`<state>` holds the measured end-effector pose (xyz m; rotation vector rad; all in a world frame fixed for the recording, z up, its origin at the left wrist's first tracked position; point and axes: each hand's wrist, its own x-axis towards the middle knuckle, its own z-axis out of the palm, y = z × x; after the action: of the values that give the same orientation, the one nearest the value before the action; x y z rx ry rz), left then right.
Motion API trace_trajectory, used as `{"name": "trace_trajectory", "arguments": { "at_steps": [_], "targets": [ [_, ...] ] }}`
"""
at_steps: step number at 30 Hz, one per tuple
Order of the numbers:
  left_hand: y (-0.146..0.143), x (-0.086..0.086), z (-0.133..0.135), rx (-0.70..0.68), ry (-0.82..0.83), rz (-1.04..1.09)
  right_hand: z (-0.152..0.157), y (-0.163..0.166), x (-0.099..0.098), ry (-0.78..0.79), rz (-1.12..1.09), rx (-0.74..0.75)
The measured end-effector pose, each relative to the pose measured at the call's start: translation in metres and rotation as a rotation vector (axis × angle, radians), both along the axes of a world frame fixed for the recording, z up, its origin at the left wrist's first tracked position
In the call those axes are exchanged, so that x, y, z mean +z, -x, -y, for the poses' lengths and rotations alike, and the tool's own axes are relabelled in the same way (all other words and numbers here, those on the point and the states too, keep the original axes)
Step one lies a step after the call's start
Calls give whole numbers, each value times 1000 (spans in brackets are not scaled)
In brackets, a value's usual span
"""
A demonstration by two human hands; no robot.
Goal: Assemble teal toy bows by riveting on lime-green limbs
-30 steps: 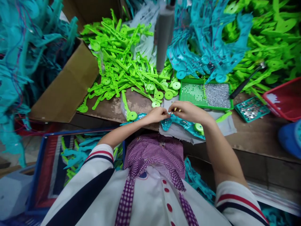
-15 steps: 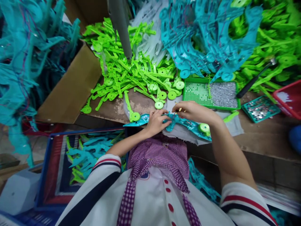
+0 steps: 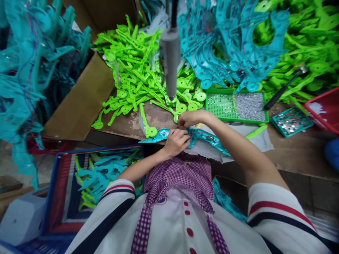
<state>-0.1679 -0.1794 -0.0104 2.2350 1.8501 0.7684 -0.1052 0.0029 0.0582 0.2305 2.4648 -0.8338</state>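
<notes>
A teal plastic part (image 3: pixel 206 137) lies across the near edge of the wooden bench. My left hand (image 3: pixel 177 141) presses down on its left half with fingers curled over it. My right hand (image 3: pixel 190 118) is just beyond, fingers pinched together near a green disc-ended part (image 3: pixel 177 117); what it pinches is too small to name. A grey tool barrel (image 3: pixel 170 63) hangs straight above my right hand. A green plastic part (image 3: pixel 147 124) with a round end lies left of my hands.
A heap of green parts (image 3: pixel 137 70) fills the bench behind, with teal parts (image 3: pixel 230 46) stacked to the right. A green tray of small metal pieces (image 3: pixel 237 106), a teal dish (image 3: pixel 288 121), a hammer (image 3: pixel 284 88) and a red bin (image 3: pixel 324 107) sit right. A cardboard box (image 3: pixel 79 102) and blue crate (image 3: pixel 69 190) stand left.
My right hand moved left from over the teal part to the green disc pieces. My left hand shifted down onto the teal part. The hanging grey tool swung across the view.
</notes>
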Motion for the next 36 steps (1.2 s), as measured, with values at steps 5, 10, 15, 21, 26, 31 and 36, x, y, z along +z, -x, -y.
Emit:
{"name": "trace_trajectory", "arguments": {
  "at_steps": [5,10,15,21,26,31,36],
  "targets": [
    [8,8,-10,-219,3,-111,0,1,-9,92,0,6],
    [11,25,-20,-420,53,-307,-4,-9,-12,160,-54,-39],
    [11,47,-39,-449,318,-198,-6,-26,-11,350,-184,-180],
    [16,41,-70,-194,839,702,51,-92,-7,84,-688,-902],
    [14,28,-64,21,1018,1133,134,-116,-34,-235,-729,-1019],
    [18,24,-51,16,947,1210,150,-109,-50,-261,-693,-1032],
    [30,25,-36,-60,865,846,132,-129,-54,-79,-664,-1128]
  ]
}}
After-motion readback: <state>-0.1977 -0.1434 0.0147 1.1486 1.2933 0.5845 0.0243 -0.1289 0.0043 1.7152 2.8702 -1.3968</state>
